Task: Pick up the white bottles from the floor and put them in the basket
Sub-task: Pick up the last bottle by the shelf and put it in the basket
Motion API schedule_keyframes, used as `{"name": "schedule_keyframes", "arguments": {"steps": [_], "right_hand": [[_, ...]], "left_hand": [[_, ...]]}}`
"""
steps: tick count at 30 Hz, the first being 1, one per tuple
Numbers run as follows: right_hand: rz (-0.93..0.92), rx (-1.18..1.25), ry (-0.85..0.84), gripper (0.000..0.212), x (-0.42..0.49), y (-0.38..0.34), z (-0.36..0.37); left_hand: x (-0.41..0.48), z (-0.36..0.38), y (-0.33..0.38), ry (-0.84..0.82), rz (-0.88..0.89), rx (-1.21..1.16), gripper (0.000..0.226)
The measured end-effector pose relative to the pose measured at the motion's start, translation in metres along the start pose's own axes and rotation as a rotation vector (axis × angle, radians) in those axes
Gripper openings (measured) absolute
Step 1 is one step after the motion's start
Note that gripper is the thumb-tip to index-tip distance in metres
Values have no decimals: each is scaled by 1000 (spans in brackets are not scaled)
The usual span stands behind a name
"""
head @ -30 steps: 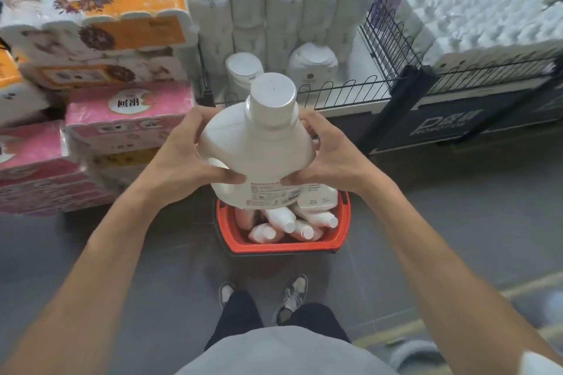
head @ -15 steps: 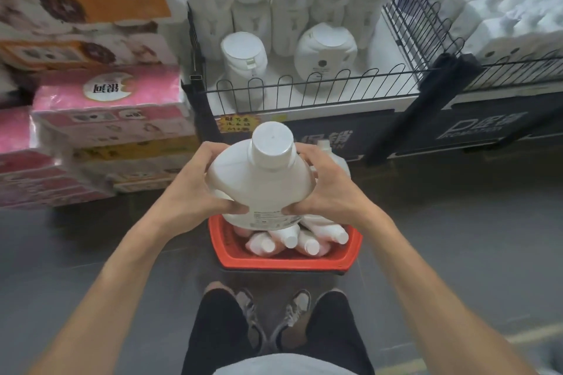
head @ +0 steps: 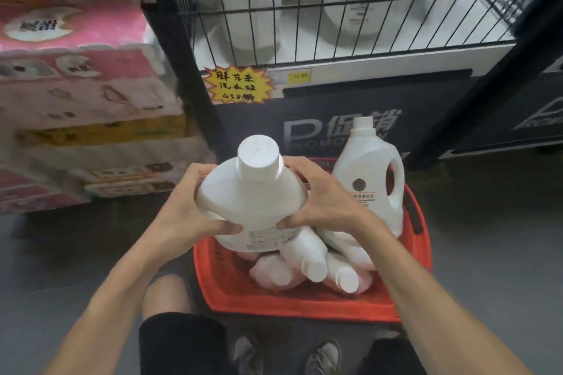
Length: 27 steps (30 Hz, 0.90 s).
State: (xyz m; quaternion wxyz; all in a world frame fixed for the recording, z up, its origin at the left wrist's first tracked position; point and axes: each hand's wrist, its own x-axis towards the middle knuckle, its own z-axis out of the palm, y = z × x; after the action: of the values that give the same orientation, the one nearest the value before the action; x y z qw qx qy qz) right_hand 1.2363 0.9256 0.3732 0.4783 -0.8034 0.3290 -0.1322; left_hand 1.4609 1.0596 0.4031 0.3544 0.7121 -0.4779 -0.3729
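Holding one big white bottle (head: 253,204) between both grips, with its cap (head: 259,160) pointing up at your camera.

Your left grip (head: 182,216) wraps the bottle's left side. Fingers curl over the shoulder and the thumb presses the front next to the label. Your right grip (head: 329,201) mirrors that on the right side. The thumbs face each other across the label, apart. Both grips are clamped on the bottle, neither is spread.

The bottle is over the left part of the red basket (head: 289,310). Can't tell if its base touches the contents, as its own body hides that.

The basket stands on the grey floor (head: 487,253), just ahead of your shoes (head: 323,356). Inside it:
- handled white jug (head: 365,183), upright at the far right, handle to the right
- smaller white bottle (head: 310,256) on its side, cap toward you
- second small bottle (head: 345,275) beside it, lying the same way
- pale pink bottle (head: 271,272) lying to their left, partly under the held one

Behind the basket is a black display shelf with a wire fence (head: 335,24) along its front. There are more white jugs (head: 246,0) on it and a yellow starburst price tag (head: 237,85) on the front edge. To your left are stacked tissue packs (head: 70,70), pink and yellow, print blurred.
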Motion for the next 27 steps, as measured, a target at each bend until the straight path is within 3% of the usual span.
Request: {"name": "schedule_keyframes", "arguments": {"steps": [8,20,27], "right_hand": [[-142,-31,2,97,41,69,41],[-156,16,-75,98,30,73,43],[-173,4,-177,99,28,61,43]], "left_hand": [[14,30,-85,151,90,-184,88],[-14,44,-81,217,107,-169,97],[-40,57,-81,326,101,-187,84]]}}
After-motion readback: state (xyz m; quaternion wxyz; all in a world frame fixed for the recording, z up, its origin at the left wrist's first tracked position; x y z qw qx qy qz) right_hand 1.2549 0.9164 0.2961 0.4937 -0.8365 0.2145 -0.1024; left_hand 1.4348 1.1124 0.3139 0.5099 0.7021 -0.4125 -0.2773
